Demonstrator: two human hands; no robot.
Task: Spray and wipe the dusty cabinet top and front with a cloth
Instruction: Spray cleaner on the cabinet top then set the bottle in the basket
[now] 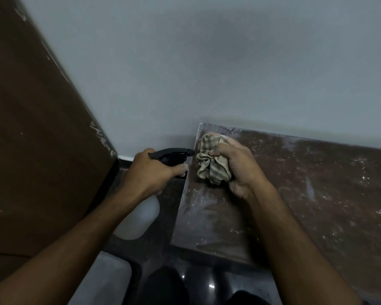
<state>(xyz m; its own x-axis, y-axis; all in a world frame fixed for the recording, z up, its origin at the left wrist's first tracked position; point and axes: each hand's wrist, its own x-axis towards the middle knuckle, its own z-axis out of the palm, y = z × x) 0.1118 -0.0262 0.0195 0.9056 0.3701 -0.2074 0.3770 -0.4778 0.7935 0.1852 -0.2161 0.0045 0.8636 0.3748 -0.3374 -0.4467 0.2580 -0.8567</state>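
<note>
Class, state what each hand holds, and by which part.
Left hand: spray bottle, by its black trigger head. Right hand: bunched cloth, around its middle.

Head view, steeply down, close

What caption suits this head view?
Left hand grips a spray bottle; right hand holds a cloth on the dusty cabinet top.

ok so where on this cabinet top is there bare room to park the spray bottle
The cabinet top lies bare, though dusty, from the right hand rightward along the wall and forward to its front edge. The crowded spot is the far left corner, where that hand grips the cloth and the left hand holds the spray bottle just beside the edge.
</note>
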